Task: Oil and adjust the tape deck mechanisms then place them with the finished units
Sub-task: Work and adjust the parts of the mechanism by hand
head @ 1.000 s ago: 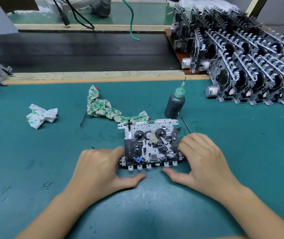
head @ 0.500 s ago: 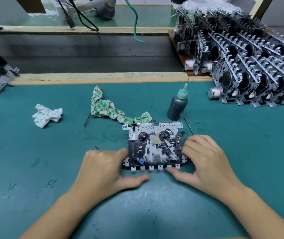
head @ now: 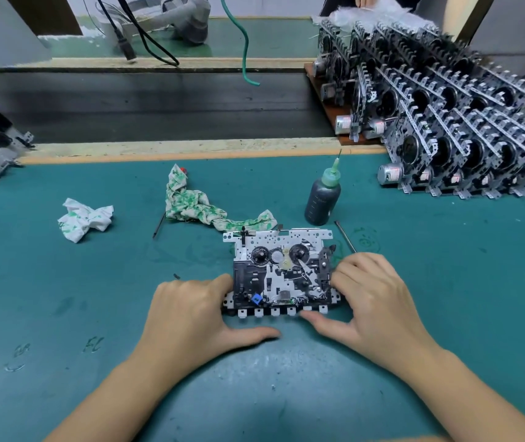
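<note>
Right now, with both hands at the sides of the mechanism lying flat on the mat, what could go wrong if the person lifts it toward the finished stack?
1. The oil bottle stands just behind the tape deck mechanism; a lift toward the stacked finished units might tip it.
2. The right hand reaches over exposed parts and could disturb them.

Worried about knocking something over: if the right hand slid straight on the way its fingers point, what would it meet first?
The right hand points left and slightly away, so it would first press into the tape deck mechanism its fingertips already touch; the oil bottle seems off that line.
</note>
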A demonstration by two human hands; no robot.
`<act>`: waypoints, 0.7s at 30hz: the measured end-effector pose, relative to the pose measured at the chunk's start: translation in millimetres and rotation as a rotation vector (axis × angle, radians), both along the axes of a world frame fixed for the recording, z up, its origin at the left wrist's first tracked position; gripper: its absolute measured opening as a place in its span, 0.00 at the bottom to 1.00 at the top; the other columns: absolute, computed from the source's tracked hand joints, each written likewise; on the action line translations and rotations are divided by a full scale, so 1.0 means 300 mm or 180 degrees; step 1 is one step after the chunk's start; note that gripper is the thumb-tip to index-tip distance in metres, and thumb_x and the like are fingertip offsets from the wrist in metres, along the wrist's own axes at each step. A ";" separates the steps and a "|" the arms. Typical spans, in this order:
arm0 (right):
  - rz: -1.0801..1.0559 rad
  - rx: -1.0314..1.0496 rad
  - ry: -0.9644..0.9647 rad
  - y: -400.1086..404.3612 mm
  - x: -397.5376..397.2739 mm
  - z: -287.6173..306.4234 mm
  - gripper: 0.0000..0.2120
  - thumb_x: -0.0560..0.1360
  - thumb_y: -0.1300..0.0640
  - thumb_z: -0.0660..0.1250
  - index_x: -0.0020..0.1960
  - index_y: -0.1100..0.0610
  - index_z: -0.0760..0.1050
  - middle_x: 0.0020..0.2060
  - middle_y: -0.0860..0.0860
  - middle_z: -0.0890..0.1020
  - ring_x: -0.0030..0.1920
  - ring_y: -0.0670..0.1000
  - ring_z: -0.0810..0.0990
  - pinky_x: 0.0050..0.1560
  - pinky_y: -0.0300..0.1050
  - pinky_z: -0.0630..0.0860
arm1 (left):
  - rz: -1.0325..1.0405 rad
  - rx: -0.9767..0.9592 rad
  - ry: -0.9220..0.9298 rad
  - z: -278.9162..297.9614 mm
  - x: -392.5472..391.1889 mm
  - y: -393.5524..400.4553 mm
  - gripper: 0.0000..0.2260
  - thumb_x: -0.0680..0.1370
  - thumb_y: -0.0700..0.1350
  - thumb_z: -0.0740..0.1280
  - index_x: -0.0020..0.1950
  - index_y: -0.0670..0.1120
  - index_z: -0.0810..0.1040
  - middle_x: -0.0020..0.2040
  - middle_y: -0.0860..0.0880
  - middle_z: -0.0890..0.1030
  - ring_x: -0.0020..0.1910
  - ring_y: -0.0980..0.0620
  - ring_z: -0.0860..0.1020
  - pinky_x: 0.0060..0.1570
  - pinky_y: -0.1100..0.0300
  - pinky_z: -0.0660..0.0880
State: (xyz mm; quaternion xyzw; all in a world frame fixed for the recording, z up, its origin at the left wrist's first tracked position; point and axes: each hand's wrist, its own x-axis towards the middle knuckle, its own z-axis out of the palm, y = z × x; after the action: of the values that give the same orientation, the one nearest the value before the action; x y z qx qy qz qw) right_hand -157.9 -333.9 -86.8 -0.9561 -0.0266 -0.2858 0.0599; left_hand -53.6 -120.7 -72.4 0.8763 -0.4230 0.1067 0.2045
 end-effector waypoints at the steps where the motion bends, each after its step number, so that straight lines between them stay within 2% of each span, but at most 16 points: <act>1: -0.0002 -0.0002 0.0013 -0.002 -0.003 0.000 0.26 0.70 0.36 0.64 0.31 0.59 0.71 0.30 0.51 0.74 0.35 0.54 0.74 0.48 0.45 0.69 | -0.0045 0.0007 0.0014 0.000 -0.002 0.002 0.28 0.62 0.73 0.61 0.27 0.47 0.65 0.18 0.50 0.67 0.17 0.50 0.69 0.18 0.61 0.65; 5: -0.0209 -0.0080 -0.0049 0.007 -0.008 -0.004 0.29 0.66 0.31 0.64 0.30 0.58 0.72 0.29 0.49 0.76 0.36 0.53 0.77 0.50 0.46 0.69 | -0.0485 -0.0113 -0.0027 -0.011 -0.003 0.020 0.23 0.64 0.69 0.64 0.30 0.52 0.59 0.17 0.51 0.66 0.16 0.49 0.68 0.18 0.64 0.66; 8: -0.0266 -0.0035 -0.0149 0.012 -0.006 -0.004 0.29 0.67 0.32 0.64 0.28 0.58 0.71 0.28 0.50 0.76 0.36 0.53 0.78 0.50 0.46 0.70 | -0.0491 -0.0151 -0.0086 -0.003 0.001 0.017 0.23 0.64 0.68 0.64 0.34 0.53 0.57 0.18 0.51 0.66 0.16 0.50 0.68 0.18 0.66 0.65; 12: 0.0066 -0.0097 -0.0050 -0.006 -0.010 0.000 0.26 0.69 0.36 0.65 0.30 0.60 0.72 0.30 0.51 0.75 0.36 0.55 0.77 0.50 0.46 0.70 | -0.0439 -0.0135 -0.0153 0.001 -0.002 0.016 0.23 0.64 0.68 0.64 0.39 0.54 0.55 0.18 0.51 0.67 0.17 0.50 0.69 0.18 0.66 0.64; 17: 0.0023 -0.0244 -0.0137 -0.006 -0.010 -0.006 0.26 0.72 0.38 0.63 0.31 0.60 0.73 0.30 0.52 0.76 0.36 0.55 0.77 0.51 0.47 0.71 | -0.0469 -0.0015 -0.0253 0.000 0.007 0.035 0.23 0.67 0.67 0.63 0.32 0.50 0.59 0.19 0.51 0.66 0.17 0.49 0.67 0.17 0.63 0.64; 21: 0.0093 -0.0036 -0.0020 -0.003 -0.013 -0.002 0.27 0.69 0.35 0.65 0.31 0.60 0.72 0.30 0.52 0.75 0.36 0.54 0.76 0.50 0.47 0.71 | -0.0093 -0.0013 -0.0524 -0.014 -0.013 0.020 0.23 0.69 0.63 0.62 0.26 0.45 0.66 0.18 0.50 0.64 0.16 0.49 0.65 0.20 0.65 0.57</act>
State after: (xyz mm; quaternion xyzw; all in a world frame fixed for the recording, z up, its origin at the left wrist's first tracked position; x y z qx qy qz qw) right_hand -162.0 -334.7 -87.4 -0.9550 -0.0423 -0.2878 0.0585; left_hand -57.4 -114.7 -76.5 0.8578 -0.4509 0.1763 0.1724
